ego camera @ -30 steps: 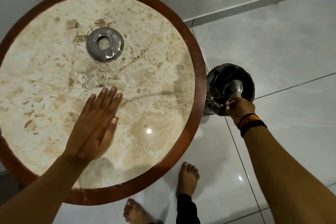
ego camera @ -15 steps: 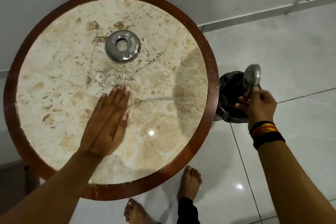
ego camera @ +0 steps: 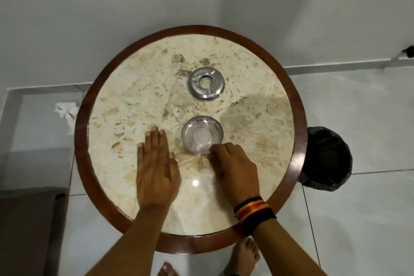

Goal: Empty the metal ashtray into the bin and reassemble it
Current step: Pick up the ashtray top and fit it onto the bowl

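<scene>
My left hand (ego camera: pixel 155 169) lies flat, fingers spread, on the round marble table (ego camera: pixel 264 141). My right hand (ego camera: pixel 235 169) pinches the near rim of the metal ashtray bowl (ego camera: pixel 202 135), which sits upright on the marble just beside my left. The ashtray lid (ego camera: pixel 206 85), with its centre hole, lies apart farther back. The black-lined bin (ego camera: pixel 326 159) stands on the floor right of the table.

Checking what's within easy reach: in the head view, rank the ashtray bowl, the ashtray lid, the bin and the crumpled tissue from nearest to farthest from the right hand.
1. Ashtray bowl: at the right hand's fingertips.
2. Ashtray lid: beyond the bowl, mid-table.
3. Bin: on the floor, right of the table.
4. Crumpled tissue: on the floor, far left.
</scene>
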Tool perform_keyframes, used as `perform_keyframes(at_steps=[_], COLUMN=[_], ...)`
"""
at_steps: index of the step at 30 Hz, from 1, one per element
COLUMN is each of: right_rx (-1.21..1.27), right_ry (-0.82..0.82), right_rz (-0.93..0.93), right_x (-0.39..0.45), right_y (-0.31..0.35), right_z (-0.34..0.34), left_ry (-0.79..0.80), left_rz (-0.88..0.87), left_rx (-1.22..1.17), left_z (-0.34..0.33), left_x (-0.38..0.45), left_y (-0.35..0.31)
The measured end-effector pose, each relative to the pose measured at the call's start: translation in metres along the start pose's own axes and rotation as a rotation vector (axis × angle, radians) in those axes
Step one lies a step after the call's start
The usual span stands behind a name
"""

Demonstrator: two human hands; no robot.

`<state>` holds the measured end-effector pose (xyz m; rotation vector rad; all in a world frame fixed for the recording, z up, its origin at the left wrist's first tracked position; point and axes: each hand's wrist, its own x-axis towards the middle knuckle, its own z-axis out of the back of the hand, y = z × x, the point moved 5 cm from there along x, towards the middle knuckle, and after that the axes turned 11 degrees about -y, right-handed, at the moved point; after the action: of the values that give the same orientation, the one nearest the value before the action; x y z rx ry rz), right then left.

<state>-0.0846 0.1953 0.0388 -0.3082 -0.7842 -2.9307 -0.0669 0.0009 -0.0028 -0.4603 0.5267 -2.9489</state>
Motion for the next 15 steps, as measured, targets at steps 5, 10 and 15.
perform_keyframes(at_steps=[5,10,15], right_rx=[0.01,0.109,-0.022], right_ry=[0.117,-0.076,0.218], right_rz=[-0.022,-0.215,-0.307], right_x=[0.002,0.066,0.181], right_y=[0.001,-0.003,0.009], right_z=[-0.004,0.023,-0.021], left_ry=[0.015,0.056,0.057], left_rz=[0.024,0.036,0.026], left_rx=[0.019,0.032,0.009], left_z=[-0.002,-0.003,-0.003], left_x=[0.003,0.005,0.005], left_y=[0.004,0.006,0.005])
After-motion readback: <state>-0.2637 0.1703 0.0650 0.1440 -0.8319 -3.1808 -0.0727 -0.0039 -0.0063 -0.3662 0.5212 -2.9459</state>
